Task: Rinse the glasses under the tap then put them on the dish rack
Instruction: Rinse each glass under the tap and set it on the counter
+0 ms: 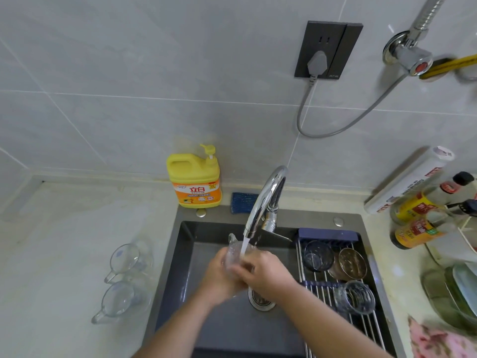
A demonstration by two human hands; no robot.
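Two hands on one glass, held over the sink under the tap. The stream falls into its mouth. The left hand wraps the body with curled fingers. The right hand curls over the near side; I cannot tell whether its fingers reach inside.

Two handled glasses lie on the counter, unrinsed by my reading. Three more sit on the dish rack.

Risks as I judge them:
- A wet glass may slip during the pass to one hand and strike the basin.
- The tap spout is close above the rim, so lifting straight up could knock it.
- The rack's free space is narrow, so a careless set-down could clink a neighbour or tip the glass between the rods.
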